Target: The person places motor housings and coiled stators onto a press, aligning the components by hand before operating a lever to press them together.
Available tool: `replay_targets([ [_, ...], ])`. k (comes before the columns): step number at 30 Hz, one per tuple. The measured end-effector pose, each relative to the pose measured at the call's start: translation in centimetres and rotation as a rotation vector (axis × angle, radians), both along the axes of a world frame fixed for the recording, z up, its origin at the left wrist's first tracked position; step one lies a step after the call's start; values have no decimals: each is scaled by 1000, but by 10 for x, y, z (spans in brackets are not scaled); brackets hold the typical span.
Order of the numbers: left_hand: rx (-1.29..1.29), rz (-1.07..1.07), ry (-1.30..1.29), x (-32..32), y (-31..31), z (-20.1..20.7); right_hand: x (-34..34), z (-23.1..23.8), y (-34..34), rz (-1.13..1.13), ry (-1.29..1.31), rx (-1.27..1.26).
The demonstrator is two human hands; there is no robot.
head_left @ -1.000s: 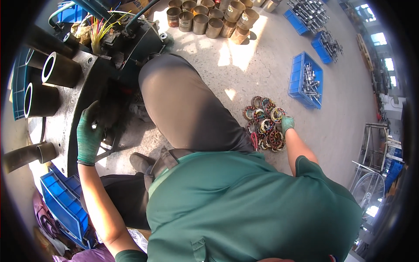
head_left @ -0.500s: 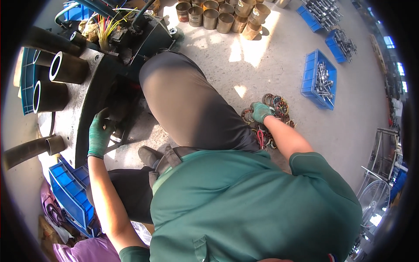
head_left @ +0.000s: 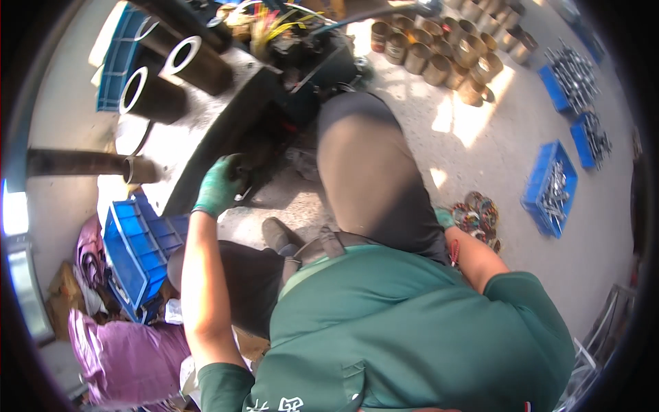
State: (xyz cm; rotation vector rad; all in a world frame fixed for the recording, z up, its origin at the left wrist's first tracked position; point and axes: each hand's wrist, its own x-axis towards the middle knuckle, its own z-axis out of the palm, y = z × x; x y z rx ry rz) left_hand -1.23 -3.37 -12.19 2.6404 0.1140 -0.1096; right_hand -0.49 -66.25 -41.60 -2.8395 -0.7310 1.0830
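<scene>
My left hand [head_left: 221, 184], in a green glove with dark fingertips, is beside the edge of the metal bench [head_left: 194, 156]. Its fingers blend into the shadow under the bench, so I cannot see what they hold, if anything. On the other side, my right hand [head_left: 445, 218], also gloved in green, is low beside my thigh and next to a pile of wire-wound rings [head_left: 476, 218] with coloured leads. My leg covers most of that hand, and its fingers are hidden.
Thick metal tubes [head_left: 154, 96] stand on the bench. Blue crates [head_left: 130, 250] and a purple bag [head_left: 130, 360] are at the left. Several metal cylinders [head_left: 436, 69] stand on the floor ahead. Blue bins [head_left: 542, 182] of metal parts stand at the right.
The whole view has swung, shifting the scene to the right. My right hand has moved from on top of the ring pile to beside my thigh, now mostly hidden. My left hand stays by the bench.
</scene>
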Motion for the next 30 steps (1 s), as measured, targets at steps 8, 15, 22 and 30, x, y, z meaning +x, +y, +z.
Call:
replay_targets([
  [8, 102, -42, -41, -4, -3, 23, 107, 54, 12, -10, -11, 53],
  [15, 150, 217, -397, -40, 9, 62, 270, 123, 150, 296, -68, 204],
  [22, -41, 599, -1035, -125, 17, 132, 400, 177, 400, 831, -45, 340],
  [30, 81, 1171, -1115, -392, -73, 193, 232, 174, 571, 1091, 412, 381],
])
